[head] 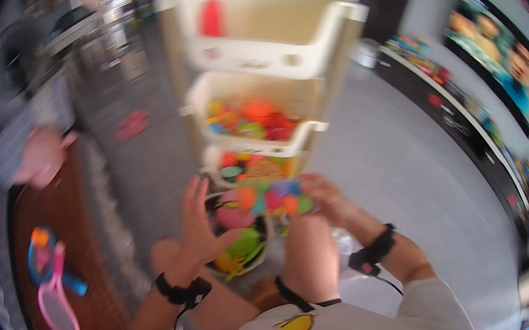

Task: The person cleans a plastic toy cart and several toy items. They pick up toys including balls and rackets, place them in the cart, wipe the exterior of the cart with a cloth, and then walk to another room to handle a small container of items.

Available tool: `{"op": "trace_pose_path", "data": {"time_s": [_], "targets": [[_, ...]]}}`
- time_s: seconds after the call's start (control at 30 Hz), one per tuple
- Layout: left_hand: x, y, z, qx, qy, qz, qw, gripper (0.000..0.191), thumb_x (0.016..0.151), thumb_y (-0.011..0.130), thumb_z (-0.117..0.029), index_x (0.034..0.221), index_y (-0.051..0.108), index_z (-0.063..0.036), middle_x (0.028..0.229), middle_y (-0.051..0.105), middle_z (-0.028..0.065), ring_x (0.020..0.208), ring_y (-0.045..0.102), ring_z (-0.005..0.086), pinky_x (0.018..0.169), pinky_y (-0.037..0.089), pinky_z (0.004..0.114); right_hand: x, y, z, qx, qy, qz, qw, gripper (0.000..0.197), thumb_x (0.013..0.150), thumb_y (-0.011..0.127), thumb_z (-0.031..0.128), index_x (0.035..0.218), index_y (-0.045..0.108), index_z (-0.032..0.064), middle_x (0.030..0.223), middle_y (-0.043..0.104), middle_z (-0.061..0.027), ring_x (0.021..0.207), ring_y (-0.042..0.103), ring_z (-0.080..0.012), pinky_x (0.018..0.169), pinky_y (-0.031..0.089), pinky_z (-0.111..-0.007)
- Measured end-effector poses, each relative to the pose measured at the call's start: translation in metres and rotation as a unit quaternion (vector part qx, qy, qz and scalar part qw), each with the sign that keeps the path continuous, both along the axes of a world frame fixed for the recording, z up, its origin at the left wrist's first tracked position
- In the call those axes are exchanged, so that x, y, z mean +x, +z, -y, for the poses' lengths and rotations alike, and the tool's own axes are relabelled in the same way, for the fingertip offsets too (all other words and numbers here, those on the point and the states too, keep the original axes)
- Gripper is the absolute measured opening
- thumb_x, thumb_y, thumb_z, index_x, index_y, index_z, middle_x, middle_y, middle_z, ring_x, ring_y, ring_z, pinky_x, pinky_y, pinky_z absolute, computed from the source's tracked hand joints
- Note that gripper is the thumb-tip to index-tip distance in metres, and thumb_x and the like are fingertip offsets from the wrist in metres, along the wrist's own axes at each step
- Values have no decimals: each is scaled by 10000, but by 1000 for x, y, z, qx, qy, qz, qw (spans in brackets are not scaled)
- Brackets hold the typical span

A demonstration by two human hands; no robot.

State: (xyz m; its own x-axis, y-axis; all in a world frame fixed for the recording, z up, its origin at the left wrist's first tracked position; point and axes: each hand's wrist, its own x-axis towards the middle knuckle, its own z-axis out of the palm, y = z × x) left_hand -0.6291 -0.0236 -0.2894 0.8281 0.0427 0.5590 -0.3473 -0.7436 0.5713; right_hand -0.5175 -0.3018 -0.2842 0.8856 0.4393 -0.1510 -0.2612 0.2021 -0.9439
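Observation:
My right hand [325, 197] holds a blurred cluster of multicoloured toy pieces [274, 198] by its right end, above a round bucket [266, 245] between my knees. My left hand [203, 233] is raised at the bucket's left side, fingers spread, with nothing in it. Inside the bucket lie a pink toy [233, 215] and a green and yellow toy [241, 250]. Just beyond it stands a tiered white storage rack. Its middle bin [261, 140] holds orange, red and yellow toys, and its lowest bin [212, 164] holds more. A red thing [212, 18] shows in the top bin [269, 14].
A brown mat [92, 267] on the left bears a pink toy racket [58, 312], a blue racket [31, 260] and a pink plush toy [45, 156]. Pink slippers [133, 124] lie on the grey floor. A long cabinet [460, 129] with many items stands right, below a television [500, 54].

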Motion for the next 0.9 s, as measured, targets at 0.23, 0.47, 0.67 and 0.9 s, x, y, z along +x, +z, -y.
{"op": "trace_pose_path", "data": {"time_s": [0.23,0.47,0.67,0.9], "targets": [[-86,-37,-72,-55,134,-128,981,608,672,657,-111,1200,366,-34,1199,379,157,1094,409,278,845,395,332,99,18,-122,-15,-154,35,987,456,717,663,237,1074,399,132,1037,467,-46,908,481,-181,616,463,-358],[-121,-48,-90,-125,184,-122,967,523,665,650,-99,1130,427,-12,1159,435,167,1077,411,326,894,352,371,297,-16,-149,-405,-363,292,786,455,696,599,253,1108,499,90,1073,540,-149,962,531,-284,798,433,-327],[-125,-56,-98,-170,231,-174,942,492,659,640,-72,1110,450,-15,1138,451,162,1064,427,309,875,366,351,311,5,-120,-716,-212,400,531,365,726,507,215,1057,540,66,1038,548,-172,964,528,-300,794,437,-348],[-106,-65,-93,-77,188,-141,969,490,648,632,-80,1103,458,-29,1145,442,157,1045,442,311,866,381,352,261,20,-121,-698,-153,481,507,323,728,488,171,1023,557,56,1012,553,-186,948,536,-297,783,437,-366]]}}
